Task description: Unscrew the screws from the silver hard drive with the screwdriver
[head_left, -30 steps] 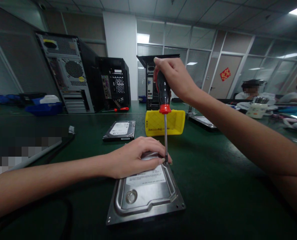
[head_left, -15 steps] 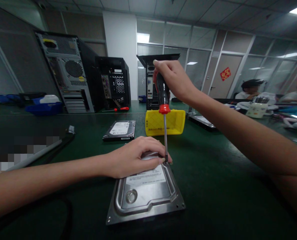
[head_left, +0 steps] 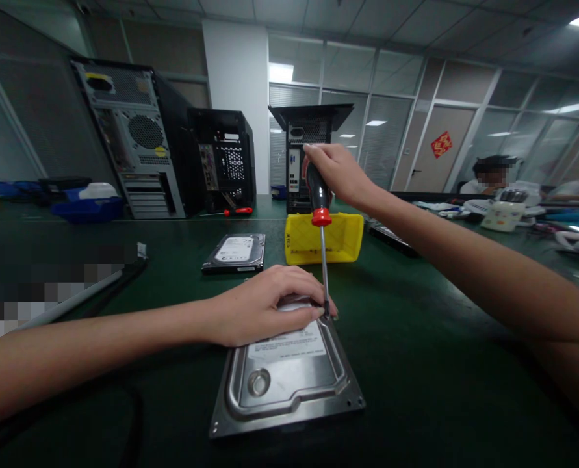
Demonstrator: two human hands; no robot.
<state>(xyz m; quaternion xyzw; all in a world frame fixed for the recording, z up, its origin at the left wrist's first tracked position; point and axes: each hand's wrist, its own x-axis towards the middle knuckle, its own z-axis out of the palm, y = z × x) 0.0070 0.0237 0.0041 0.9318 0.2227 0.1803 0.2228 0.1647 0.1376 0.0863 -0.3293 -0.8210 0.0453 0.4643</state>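
A silver hard drive (head_left: 286, 377) lies flat on the green bench in front of me. My left hand (head_left: 264, 305) rests on its far end, fingers curled down over the top and pressing it, fingertips beside the screwdriver tip. My right hand (head_left: 340, 172) is wrapped round the black and red handle of a screwdriver (head_left: 321, 224). The screwdriver stands nearly upright, its tip on the drive's far right corner.
A second hard drive (head_left: 235, 252) and a yellow parts bin (head_left: 324, 239) sit further back. Three open computer cases (head_left: 138, 149) stand behind, with a small red screwdriver (head_left: 235, 211) by them. A blue tray (head_left: 87, 209) is at left. Other people sit at far right.
My right hand and the screwdriver handle have come lower in view and the view has shifted slightly. My left hand and the drive stay put.
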